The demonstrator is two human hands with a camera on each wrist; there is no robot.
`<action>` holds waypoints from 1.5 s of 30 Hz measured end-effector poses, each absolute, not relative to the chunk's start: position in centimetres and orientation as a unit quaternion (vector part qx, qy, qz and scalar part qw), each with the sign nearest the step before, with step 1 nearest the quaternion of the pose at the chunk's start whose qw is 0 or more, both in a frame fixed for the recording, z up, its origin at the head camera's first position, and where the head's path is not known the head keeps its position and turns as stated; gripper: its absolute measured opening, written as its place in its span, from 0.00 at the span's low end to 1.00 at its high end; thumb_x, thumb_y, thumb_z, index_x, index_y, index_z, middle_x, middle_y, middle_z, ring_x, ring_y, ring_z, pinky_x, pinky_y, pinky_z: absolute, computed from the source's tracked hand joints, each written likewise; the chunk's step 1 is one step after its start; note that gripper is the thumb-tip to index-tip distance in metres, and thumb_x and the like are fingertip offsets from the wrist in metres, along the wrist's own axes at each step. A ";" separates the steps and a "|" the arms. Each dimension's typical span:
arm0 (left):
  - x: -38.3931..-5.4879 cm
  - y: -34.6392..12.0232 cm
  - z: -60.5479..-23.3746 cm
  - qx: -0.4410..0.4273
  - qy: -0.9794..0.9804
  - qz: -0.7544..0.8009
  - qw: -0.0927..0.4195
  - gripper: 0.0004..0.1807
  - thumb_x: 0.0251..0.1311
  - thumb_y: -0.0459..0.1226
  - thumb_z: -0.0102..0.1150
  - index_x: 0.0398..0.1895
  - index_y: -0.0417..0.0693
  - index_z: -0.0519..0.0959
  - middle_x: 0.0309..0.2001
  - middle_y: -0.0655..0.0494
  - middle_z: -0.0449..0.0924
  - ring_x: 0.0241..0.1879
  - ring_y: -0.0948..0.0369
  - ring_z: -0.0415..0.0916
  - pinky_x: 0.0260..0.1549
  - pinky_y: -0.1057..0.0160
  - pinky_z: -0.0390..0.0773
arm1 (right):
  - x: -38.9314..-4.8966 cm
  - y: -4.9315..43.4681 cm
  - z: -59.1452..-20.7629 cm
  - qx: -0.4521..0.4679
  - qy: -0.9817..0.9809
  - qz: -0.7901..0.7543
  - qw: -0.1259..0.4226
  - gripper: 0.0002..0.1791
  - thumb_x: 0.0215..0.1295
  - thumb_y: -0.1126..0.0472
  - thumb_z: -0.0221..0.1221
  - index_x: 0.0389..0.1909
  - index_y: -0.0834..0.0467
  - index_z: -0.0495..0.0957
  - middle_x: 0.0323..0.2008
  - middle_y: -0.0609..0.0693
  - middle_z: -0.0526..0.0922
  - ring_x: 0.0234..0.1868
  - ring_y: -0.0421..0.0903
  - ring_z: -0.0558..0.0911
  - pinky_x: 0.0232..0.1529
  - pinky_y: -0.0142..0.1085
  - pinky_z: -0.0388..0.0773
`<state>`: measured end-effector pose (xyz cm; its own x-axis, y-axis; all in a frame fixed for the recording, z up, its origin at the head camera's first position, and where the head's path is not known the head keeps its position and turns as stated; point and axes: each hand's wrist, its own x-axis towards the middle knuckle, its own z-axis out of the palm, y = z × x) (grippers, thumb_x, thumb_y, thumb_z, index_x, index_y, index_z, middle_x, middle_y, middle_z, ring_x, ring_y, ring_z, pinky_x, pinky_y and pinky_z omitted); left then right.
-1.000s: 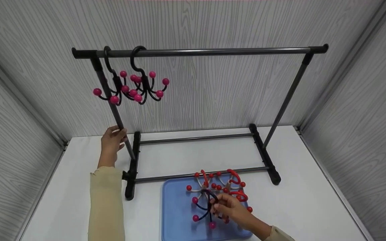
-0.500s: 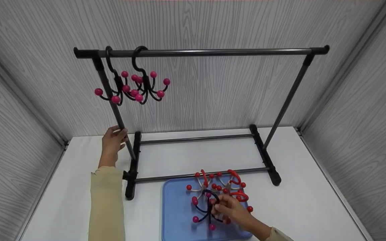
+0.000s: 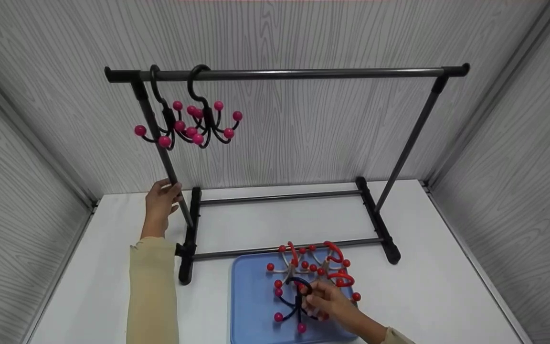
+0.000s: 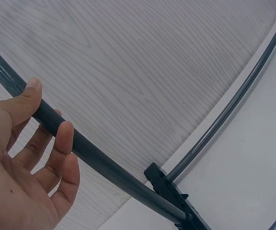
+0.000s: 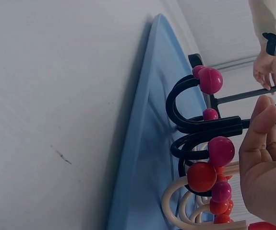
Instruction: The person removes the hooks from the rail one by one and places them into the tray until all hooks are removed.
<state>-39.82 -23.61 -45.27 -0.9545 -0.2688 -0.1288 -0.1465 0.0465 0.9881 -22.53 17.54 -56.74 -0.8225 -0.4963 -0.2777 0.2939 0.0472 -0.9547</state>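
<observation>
Just above the blue tray [image 3: 251,298], my right hand [image 3: 330,303] pinches a black multi-prong hanger [image 3: 298,302] near its hook. Pink balls tip its curved prongs, also seen in the right wrist view on the hanger [image 5: 214,124]. Thumb and fingers of my left hand [image 3: 160,203] hold the left upright post [image 3: 169,167] of a dark garment rack. The left wrist view shows that hand [image 4: 37,158] around the post [image 4: 104,165]. Two similar black hangers, one at the far left [image 3: 168,117] and one beside it [image 3: 207,117], hang from the top rail [image 3: 313,74].
Beige hangers [image 3: 290,271] with red hooks and red balls lie at the tray's back right, partly behind my right hand. The rack's front base bar [image 3: 237,254] runs along the tray's far edge. Grey wood-grain panels [image 3: 294,138] enclose the white table [image 3: 437,286].
The black hanger in my right hand has come slightly lower and nearer to me. My left hand stays on the post.
</observation>
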 end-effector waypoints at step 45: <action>-39.6 -23.5 -45.4 0.136 -0.720 -0.679 0.043 0.21 0.60 0.49 0.56 0.55 0.57 0.66 0.44 0.62 0.73 0.39 0.66 0.75 0.42 0.64 0.70 | -22.8 17.7 -46.5 -0.242 0.607 -0.726 0.214 0.14 0.72 0.64 0.42 0.56 0.57 0.64 0.41 0.48 0.77 0.33 0.40 0.78 0.33 0.30 0.75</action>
